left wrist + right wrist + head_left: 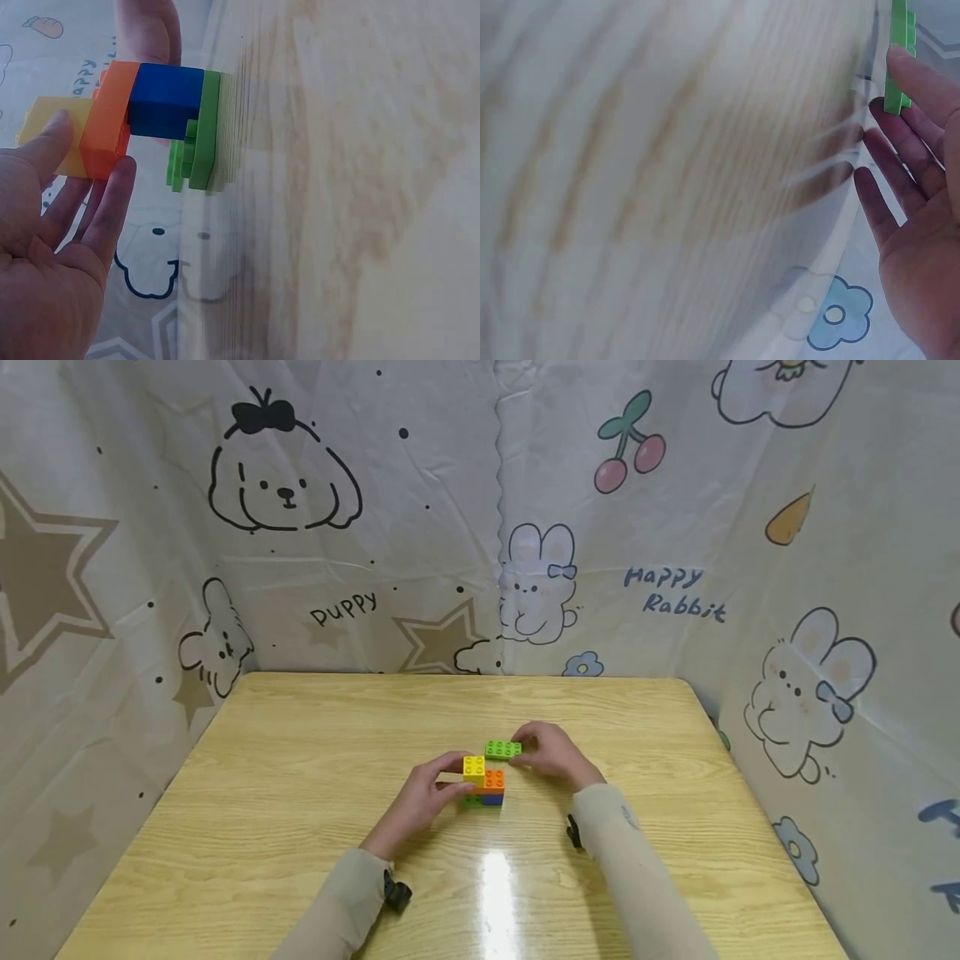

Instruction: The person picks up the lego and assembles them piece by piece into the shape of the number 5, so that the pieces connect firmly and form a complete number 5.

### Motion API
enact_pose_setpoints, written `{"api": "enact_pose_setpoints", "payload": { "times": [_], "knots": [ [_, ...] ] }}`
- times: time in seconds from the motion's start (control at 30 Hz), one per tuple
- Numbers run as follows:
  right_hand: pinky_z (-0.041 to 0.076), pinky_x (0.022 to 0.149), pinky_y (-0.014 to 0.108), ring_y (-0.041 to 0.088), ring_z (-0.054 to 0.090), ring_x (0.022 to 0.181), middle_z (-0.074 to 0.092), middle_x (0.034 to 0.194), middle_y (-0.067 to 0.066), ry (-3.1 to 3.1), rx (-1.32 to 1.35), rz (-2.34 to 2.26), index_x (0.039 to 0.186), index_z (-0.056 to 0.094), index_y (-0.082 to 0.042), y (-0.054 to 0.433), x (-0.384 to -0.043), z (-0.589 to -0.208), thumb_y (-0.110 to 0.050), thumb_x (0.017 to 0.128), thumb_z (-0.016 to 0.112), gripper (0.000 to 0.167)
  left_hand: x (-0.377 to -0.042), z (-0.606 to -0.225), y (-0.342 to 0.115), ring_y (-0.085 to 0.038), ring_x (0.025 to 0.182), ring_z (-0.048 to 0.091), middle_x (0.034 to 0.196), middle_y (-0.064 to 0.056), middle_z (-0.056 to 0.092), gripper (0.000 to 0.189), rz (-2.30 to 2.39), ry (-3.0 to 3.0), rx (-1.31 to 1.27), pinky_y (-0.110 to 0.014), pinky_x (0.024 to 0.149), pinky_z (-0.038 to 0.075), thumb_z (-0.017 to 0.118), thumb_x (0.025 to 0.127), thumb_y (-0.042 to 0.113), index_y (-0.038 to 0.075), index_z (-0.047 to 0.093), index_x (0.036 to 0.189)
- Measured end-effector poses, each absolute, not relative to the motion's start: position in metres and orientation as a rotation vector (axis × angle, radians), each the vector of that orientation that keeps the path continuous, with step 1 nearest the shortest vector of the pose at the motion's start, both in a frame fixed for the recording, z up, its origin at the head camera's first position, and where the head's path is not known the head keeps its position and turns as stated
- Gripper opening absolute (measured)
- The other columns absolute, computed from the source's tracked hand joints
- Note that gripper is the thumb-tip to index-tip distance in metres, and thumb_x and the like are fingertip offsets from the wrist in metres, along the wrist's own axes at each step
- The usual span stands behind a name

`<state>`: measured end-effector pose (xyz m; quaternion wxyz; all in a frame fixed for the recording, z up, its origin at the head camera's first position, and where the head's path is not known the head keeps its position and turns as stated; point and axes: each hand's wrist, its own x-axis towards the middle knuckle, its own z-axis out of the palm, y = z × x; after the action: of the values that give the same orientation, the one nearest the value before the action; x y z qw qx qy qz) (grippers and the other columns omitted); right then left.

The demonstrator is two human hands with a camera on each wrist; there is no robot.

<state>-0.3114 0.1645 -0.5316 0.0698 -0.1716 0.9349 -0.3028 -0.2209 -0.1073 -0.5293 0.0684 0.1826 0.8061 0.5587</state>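
Note:
A small stack of toy building bricks stands near the middle of the table, with a yellow brick (pixel 473 766) on top, an orange brick (pixel 494 780) under it, then a blue brick (pixel 166 101) and a flat green brick (pixel 204 131) at the bottom. My left hand (pixel 423 795) holds the stack from the left, its thumb on the yellow brick and fingertips at the orange one. Just behind the stack, a loose green studded brick (pixel 501 750) lies flat. My right hand (pixel 553 752) pinches its right end between thumb and fingers; the other fingers are spread in the right wrist view.
The wooden table (pixel 337 735) spreads out around both hands. Cloth printed with cartoon animals (pixel 427 527) hangs behind it and along both sides. Dark wrist devices (pixel 397 892) sit at both sleeves.

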Motion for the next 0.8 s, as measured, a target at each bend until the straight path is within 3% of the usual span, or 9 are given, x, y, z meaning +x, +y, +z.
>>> {"api": "enact_pose_setpoints", "payload": {
  "times": [0.27, 0.57, 0.8],
  "knots": [
    [0.056, 0.099, 0.04, 0.02, 0.065, 0.107, 0.07, 0.117, 0.002, 2.785, -0.582, -1.012, 0.128, 0.072, -0.015, 0.168, -0.305, -0.526, -0.019, 0.093, 0.079, 0.036, -0.226, -0.53, -0.105, -0.022, 0.125, 0.062, 0.131, -0.002, 0.068, 0.04, 1.671, 2.441, 0.532, -0.042, 0.099, 0.059, 0.071, 0.099, 0.024, 0.03, 0.063, 0.138],
    [0.057, 0.098, 0.042, 0.018, 0.064, 0.102, 0.066, 0.104, 0.0, 2.779, -0.696, -1.082, 0.129, 0.073, -0.018, 0.169, -0.292, -0.513, -0.021, 0.095, 0.077, 0.034, -0.227, -0.53, -0.104, -0.024, 0.126, 0.062, 0.131, -0.002, 0.068, 0.04, 1.671, 2.435, 0.508, -0.044, 0.101, 0.058, 0.07, 0.1, 0.025, 0.028, 0.063, 0.139],
    [0.057, 0.097, 0.049, 0.028, 0.065, 0.103, 0.066, 0.107, 0.002, 2.791, -0.825, -1.169, 0.129, 0.073, -0.017, 0.17, -0.286, -0.499, -0.019, 0.095, 0.077, 0.034, -0.232, -0.529, -0.101, -0.024, 0.126, 0.062, 0.131, -0.004, 0.068, 0.04, 1.669, 2.436, 0.528, -0.043, 0.1, 0.058, 0.07, 0.1, 0.023, 0.027, 0.063, 0.139]
  ]
}}
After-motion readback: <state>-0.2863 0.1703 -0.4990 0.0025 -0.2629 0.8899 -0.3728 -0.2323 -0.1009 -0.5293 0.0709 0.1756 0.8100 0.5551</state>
